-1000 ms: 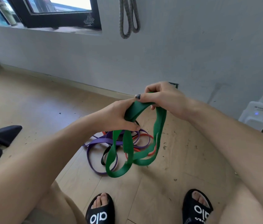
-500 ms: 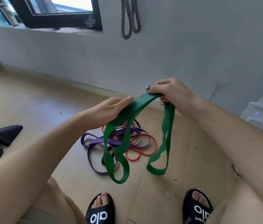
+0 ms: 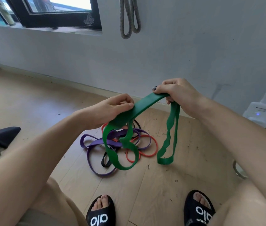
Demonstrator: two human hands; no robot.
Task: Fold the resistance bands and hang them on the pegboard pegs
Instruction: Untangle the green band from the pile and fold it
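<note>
Hands at work over a wood-plank floor (image 3: 22, 98): the left hand (image 3: 112, 108) pinches one end of a flat stretch of green resistance band (image 3: 143, 105) between thumb and curled fingers, while the right hand (image 3: 176, 92) grips the other end with its fingers wrapped round it. The stretch between the hands runs taut, rising toward the right. From each hand the rest of the band hangs in loops, a twisted double loop under the left and a narrower one under the right, both ending above the floor. Below and behind the left loops lies a tangled pile of purple, orange and black bands (image 3: 99, 144), well short of the white wall (image 3: 194, 46). A grey band (image 3: 129, 18) hangs folded high on that wall, its top cut off by the frame; what it hangs from cannot be seen. Open floor spreads to the left as far as the baseboard, bounded at the left edge by dark exercise equipment (image 3: 0, 137). A black-framed window (image 3: 58, 15) sits upper left. At the right edge stands a white device (image 3: 258, 111) with a small blue light; its label is too small to read. Two black slides (image 3: 101, 214) at the bottom edge carry white lettering reading "alo".
</note>
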